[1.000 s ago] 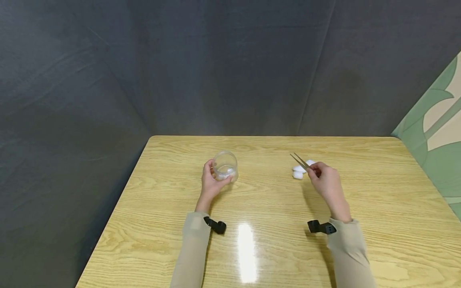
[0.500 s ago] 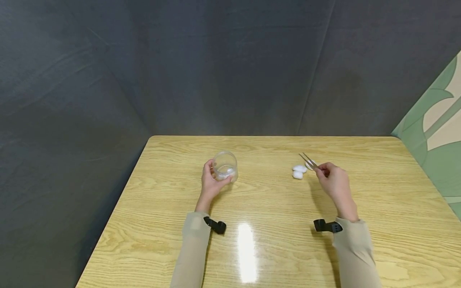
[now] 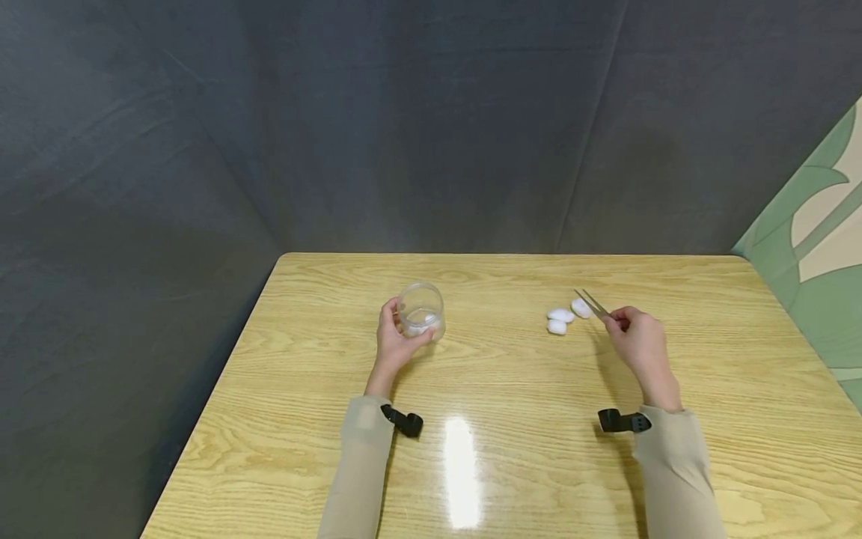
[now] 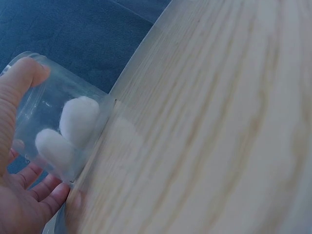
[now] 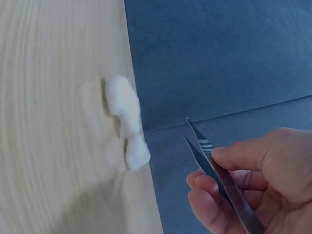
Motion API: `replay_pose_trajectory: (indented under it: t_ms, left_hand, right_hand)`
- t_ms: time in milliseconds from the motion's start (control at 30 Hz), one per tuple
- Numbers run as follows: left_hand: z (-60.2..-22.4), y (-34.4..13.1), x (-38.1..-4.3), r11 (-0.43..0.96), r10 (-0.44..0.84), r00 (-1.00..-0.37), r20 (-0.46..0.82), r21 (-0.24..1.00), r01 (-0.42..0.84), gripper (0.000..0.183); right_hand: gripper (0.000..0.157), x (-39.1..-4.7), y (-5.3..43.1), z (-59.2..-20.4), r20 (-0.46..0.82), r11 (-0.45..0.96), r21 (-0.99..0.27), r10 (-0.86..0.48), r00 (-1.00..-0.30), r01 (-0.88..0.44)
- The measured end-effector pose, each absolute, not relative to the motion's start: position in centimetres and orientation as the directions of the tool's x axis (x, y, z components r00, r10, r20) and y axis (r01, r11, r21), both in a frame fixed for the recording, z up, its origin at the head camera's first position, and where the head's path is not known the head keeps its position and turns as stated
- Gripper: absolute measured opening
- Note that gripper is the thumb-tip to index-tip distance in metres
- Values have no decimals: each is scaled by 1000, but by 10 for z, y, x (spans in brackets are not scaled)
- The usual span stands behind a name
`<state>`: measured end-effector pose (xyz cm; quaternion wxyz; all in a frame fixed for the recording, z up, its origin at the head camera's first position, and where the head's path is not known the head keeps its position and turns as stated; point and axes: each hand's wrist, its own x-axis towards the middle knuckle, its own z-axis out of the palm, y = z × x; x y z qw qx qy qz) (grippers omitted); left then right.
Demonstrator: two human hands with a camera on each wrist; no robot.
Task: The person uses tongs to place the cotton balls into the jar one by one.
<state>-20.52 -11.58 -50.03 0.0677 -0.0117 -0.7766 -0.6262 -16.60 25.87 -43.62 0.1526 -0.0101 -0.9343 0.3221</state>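
My left hand (image 3: pixel 397 346) curls its thumb and fingers round a clear plastic jar (image 3: pixel 420 303) standing on the table. Inside it, the left wrist view shows white cotton balls (image 4: pixel 79 122) at the bottom. My right hand (image 3: pixel 640 340) pinches metal tweezers (image 3: pixel 595 305), whose tips are apart with nothing between them. The tweezers are raised over the table, close to three loose cotton balls (image 3: pixel 560 316). In the right wrist view those cotton balls (image 5: pixel 122 100) lie in a row, apart from the tweezer tips.
The wooden table (image 3: pixel 498 374) has its far edge along a dark cloth (image 3: pixel 431 135). At the right is a green and beige patterned surface (image 3: pixel 821 247). Both wrists wear black cameras (image 3: pixel 407 423) on straps. A bright light reflection lies on the tabletop.
My right hand has moved to the right with the tweezers, so the cotton balls it partly covered now show fully. The left hand and jar have stayed still.
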Motion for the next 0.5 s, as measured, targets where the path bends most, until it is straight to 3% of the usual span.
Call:
replay_pose_trajectory:
  t_ms: [500]
  left_hand:
    - [-500, -115, -206, 235, -86, -991, 104, 969, 81, 82]
  right_hand:
    - [21, -172, 271, -449, 161, 801, -598, 147, -976, 22]
